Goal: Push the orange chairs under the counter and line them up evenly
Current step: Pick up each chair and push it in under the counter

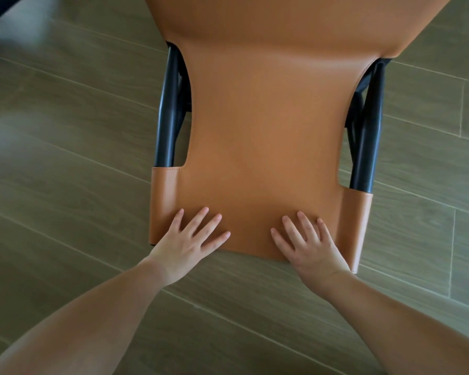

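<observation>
Chair (260,136) back fills center frame; our left hand (186,240) and right hand (307,244) press flat, fingers spread; uneven pushing could skew it.

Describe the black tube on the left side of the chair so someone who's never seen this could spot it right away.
Start from the orange chair that fills the middle of the view over the wood-look floor. Along its left edge, a glossy black tube shows in the backrest's curved cutout. Its lower end slips into a stitched orange sleeve above the left hand; the right-side twin sits further right.
</observation>
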Available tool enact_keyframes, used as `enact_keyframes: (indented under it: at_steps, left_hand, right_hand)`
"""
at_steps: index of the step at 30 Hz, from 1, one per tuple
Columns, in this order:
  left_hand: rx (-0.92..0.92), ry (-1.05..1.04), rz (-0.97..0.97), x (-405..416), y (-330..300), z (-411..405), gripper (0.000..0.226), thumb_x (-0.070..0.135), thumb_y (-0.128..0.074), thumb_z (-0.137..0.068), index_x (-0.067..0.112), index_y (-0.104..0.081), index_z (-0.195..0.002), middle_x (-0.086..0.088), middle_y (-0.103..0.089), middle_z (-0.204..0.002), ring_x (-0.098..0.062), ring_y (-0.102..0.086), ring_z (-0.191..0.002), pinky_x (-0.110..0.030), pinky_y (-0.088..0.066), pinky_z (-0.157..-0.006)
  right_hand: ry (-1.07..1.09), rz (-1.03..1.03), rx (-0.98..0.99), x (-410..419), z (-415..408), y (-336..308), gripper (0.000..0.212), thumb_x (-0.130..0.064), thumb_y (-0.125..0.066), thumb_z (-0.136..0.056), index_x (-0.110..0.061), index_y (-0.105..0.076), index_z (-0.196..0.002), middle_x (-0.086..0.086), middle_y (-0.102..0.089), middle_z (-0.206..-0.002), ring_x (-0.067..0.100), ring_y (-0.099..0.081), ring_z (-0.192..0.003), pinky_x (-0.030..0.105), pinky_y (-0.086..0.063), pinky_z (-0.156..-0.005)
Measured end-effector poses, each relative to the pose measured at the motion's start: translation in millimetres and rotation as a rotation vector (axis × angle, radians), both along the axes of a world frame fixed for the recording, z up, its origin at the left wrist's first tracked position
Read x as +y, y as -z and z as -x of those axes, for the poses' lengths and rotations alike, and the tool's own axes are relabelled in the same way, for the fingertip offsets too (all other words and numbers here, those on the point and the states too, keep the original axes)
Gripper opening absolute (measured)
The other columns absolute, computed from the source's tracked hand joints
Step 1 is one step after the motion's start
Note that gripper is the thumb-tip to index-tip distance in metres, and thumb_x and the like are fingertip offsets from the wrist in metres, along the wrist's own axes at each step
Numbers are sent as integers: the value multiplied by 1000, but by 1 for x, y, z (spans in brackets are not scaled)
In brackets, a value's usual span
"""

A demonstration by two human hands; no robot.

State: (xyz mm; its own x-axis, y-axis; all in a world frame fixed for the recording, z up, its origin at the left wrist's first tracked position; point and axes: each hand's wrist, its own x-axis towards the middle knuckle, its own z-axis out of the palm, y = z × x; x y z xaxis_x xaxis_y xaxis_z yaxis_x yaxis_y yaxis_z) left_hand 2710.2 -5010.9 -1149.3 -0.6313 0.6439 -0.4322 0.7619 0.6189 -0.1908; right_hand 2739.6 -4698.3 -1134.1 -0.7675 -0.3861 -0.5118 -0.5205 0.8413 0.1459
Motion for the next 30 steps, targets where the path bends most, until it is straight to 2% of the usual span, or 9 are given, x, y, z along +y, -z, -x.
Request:
enact_keyframes:
  at_steps: [3, 7, 11, 13, 15, 16, 18, 22, 30]
  left_hand:
    - [-5, -24, 10, 4, -4, 1, 119, 15, -68, -86, 30, 33, -148, -15, 17, -163, -42, 4, -151, -72, -15, -111]
    - [-21, -78, -28, 16, -10, 1, 123, 12, -69, -85, 32, 36, -146, -13, 30, -158, -42, 10, -150, -71, -13, -111]
    - [-33, -120, -48, 27, -24, 0, 124, 9, -69, -85, 32, 37, -145, -10, 31, -158, -41, 12, -149, -69, -21, -110]
    - [-36, -133, -60, 28, -40, 2, 124, 10, -69, -84, 32, 35, -146, -10, 25, -160, -41, 7, -150, -68, -26, -109]
    - [-40, -158, -82, 30, -64, 2, 120, 9, -68, -84, 32, 31, -149, -10, 16, -163, -40, 1, -151, -67, -30, -107]
    - [-44, -170, -91, 32, -78, 3, 118, 8, -67, -85, 33, 29, -150, -10, 12, -164, -39, -2, -151, -67, -32, -106]
    - [-62, -196, -109, 36, -109, 5, 112, 6, -62, -87, 35, 26, -150, -9, 8, -166, -38, -3, -151, -66, -32, -107]
    - [-72, -237, -120, 42, -177, 17, 114, 4, -56, -90, 40, 39, -142, -3, 17, -164, -35, 3, -152, -60, -30, -112]
    - [-96, -306, -114, 71, -331, 69, 115, -10, -46, -87, 48, 41, -135, 3, 12, -166, -28, 0, -153, -51, -33, -114]
  right_hand:
    - [-19, 4, -23, 2, 0, -8, 82, -26, -42, -100, -22, 19, -153, 13, 12, -162, 44, 7, -148, 64, -10, -115]
    - [-25, -4, -43, 4, 0, -20, 85, -24, -45, -99, -22, 21, -153, 11, 15, -161, 42, 9, -148, 61, -12, -116]
    - [-21, 2, -49, 9, 1, -34, 87, -23, -49, -97, -23, 17, -154, 11, 9, -163, 39, 5, -149, 58, -15, -117]
    - [-53, 19, -48, 11, 4, -52, 87, -22, -55, -93, -22, 3, -158, 15, -6, -163, 39, -8, -149, 57, -23, -116]
    - [-43, 40, -27, 11, 8, -79, 88, -20, -70, -81, -19, -23, -156, 16, -30, -157, 40, -30, -143, 56, -36, -109]
    - [-39, 48, -27, 12, 9, -94, 88, -19, -71, -79, -18, -27, -155, 16, -33, -156, 39, -33, -142, 55, -37, -108]
    - [-41, 68, -24, 15, 13, -124, 85, -19, -60, -87, -19, -14, -158, 14, -22, -160, 36, -23, -147, 52, -30, -113]
    - [-27, 92, -19, 25, 27, -190, 82, -18, -49, -92, -20, -1, -158, 10, -11, -162, 32, -14, -148, 48, -25, -116]
    - [26, 232, 1, 45, 78, -331, 77, -14, -47, -92, -19, -5, -156, 7, -15, -157, 28, -21, -144, 43, -31, -114]
